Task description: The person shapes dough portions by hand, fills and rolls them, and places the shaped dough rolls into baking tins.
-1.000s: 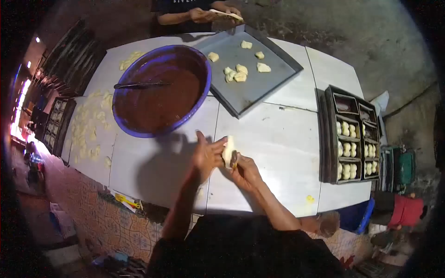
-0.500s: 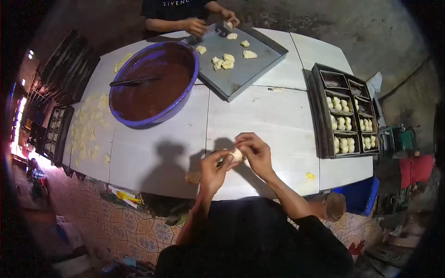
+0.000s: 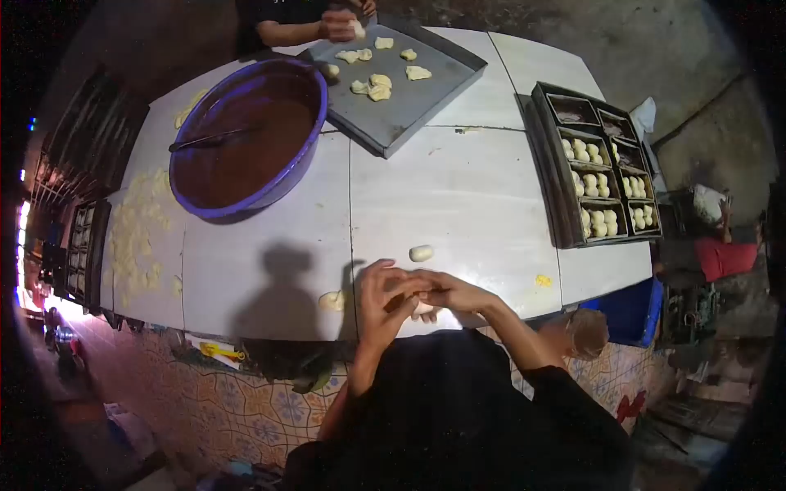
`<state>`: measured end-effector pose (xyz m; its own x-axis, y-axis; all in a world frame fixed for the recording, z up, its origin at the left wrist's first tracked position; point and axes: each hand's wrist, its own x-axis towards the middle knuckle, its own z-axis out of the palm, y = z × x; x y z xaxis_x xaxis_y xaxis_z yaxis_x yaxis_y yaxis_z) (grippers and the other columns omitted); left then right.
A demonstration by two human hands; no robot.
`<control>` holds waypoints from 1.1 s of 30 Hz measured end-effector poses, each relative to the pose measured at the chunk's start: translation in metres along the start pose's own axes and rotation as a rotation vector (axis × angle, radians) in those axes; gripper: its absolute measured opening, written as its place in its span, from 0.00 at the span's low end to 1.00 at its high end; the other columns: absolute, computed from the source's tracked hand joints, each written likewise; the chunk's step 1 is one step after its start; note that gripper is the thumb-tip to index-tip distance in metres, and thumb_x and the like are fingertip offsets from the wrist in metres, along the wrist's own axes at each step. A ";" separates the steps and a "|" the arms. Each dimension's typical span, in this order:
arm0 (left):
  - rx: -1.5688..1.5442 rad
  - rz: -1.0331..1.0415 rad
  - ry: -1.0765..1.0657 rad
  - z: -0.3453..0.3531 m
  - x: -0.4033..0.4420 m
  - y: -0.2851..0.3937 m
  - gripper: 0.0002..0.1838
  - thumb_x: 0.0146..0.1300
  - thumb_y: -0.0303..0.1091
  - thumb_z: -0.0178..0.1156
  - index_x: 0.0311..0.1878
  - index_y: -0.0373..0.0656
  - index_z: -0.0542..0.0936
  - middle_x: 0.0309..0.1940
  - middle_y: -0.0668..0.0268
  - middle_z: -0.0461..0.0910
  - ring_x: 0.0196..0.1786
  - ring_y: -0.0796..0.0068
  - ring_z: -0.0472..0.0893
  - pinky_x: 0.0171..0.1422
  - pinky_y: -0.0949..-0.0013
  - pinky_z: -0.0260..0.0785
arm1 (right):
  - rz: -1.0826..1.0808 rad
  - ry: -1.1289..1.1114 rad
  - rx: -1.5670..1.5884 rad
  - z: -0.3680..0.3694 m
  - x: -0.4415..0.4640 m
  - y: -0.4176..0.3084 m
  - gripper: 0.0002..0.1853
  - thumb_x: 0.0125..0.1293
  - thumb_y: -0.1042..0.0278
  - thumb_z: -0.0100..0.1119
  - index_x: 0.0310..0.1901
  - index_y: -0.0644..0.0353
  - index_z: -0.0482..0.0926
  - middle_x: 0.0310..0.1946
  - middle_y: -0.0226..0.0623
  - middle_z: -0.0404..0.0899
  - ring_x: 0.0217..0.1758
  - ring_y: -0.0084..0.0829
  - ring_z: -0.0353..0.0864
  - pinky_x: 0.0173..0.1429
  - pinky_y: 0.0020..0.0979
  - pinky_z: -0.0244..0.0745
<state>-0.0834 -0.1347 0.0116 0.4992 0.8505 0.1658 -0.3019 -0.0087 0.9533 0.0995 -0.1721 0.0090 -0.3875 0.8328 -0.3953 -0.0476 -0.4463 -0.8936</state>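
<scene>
My left hand (image 3: pixel 383 304) and my right hand (image 3: pixel 455 293) meet near the table's front edge, their fingers pressed round a pale piece of dough (image 3: pixel 422 308) that shows only in part. Just beyond my fingertips a smooth roll of dough (image 3: pixel 421 254) lies on the white table (image 3: pixel 458 196). To the left of my left hand rests another flat dough piece (image 3: pixel 332 301).
A purple basin (image 3: pixel 315 135) of brown filling holds a dark utensil. Behind it, a co-worker's hand (image 3: pixel 337 26) is over a grey tray (image 3: pixel 389 139) with dough lumps. Dark tins (image 3: pixel 559 221) hold dough at right. Dough pieces (image 3: pixel 135 237) cover the left side.
A finished-looking roll now lies on the table beyond my hands, which have come together over another dough piece. The view has shifted, and the co-worker's hand holds dough above the tray.
</scene>
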 end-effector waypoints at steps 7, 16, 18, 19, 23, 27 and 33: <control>1.045 0.043 0.549 -0.055 -0.019 -0.023 0.22 0.59 0.26 0.63 0.57 0.39 0.72 0.61 0.48 0.65 0.65 0.52 0.66 0.63 0.49 0.67 | -0.130 0.420 -0.236 -0.052 0.060 -0.002 0.21 0.52 0.79 0.58 0.51 0.65 0.79 0.46 0.42 0.80 0.47 0.33 0.80 0.47 0.30 0.77; 0.835 0.031 0.658 -0.103 -0.053 -0.100 0.12 0.66 0.29 0.54 0.48 0.32 0.77 0.57 0.46 0.75 0.64 0.48 0.71 0.68 0.52 0.62 | -0.388 0.761 -1.149 -0.016 0.063 0.027 0.13 0.56 0.72 0.58 0.44 0.64 0.79 0.49 0.50 0.76 0.48 0.50 0.75 0.52 0.44 0.72; 0.486 0.034 0.706 -0.112 -0.051 -0.094 0.14 0.68 0.34 0.51 0.48 0.34 0.77 0.52 0.51 0.75 0.57 0.51 0.73 0.61 0.53 0.66 | -0.404 0.635 -0.987 -0.025 0.072 0.039 0.14 0.56 0.72 0.59 0.45 0.63 0.78 0.44 0.48 0.78 0.49 0.46 0.75 0.54 0.43 0.71; 0.143 -0.028 0.770 -0.118 -0.051 -0.094 0.16 0.69 0.40 0.49 0.48 0.35 0.76 0.47 0.57 0.74 0.50 0.55 0.75 0.54 0.54 0.70 | -0.400 0.521 -0.806 -0.034 0.066 0.037 0.15 0.56 0.73 0.59 0.47 0.63 0.78 0.41 0.45 0.79 0.50 0.42 0.75 0.56 0.40 0.70; -0.578 0.115 0.604 -0.063 -0.027 -0.087 0.18 0.68 0.44 0.53 0.54 0.42 0.75 0.43 0.59 0.75 0.41 0.64 0.76 0.44 0.60 0.75 | -0.229 0.403 0.138 -0.087 -0.011 0.004 0.19 0.57 0.74 0.64 0.52 0.62 0.76 0.47 0.34 0.79 0.51 0.26 0.76 0.57 0.30 0.72; -0.472 -0.306 0.182 0.008 0.016 -0.071 0.25 0.68 0.36 0.54 0.67 0.50 0.65 0.46 0.59 0.77 0.35 0.76 0.78 0.33 0.74 0.72 | -0.394 0.742 -0.015 -0.224 -0.142 -0.040 0.24 0.58 0.72 0.61 0.59 0.60 0.73 0.50 0.37 0.78 0.53 0.28 0.77 0.59 0.30 0.72; -0.328 -0.493 0.374 0.128 0.055 -0.102 0.22 0.67 0.40 0.58 0.63 0.48 0.73 0.30 0.65 0.81 0.33 0.79 0.77 0.29 0.80 0.70 | -0.347 1.342 -0.491 -0.485 -0.287 -0.045 0.26 0.50 0.68 0.63 0.53 0.67 0.76 0.37 0.37 0.82 0.35 0.26 0.81 0.41 0.28 0.77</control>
<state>0.0785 -0.1543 -0.0446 0.3460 0.8388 -0.4203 -0.3714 0.5338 0.7597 0.6590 -0.2318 0.0596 0.7176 0.6679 0.1977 0.4589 -0.2398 -0.8555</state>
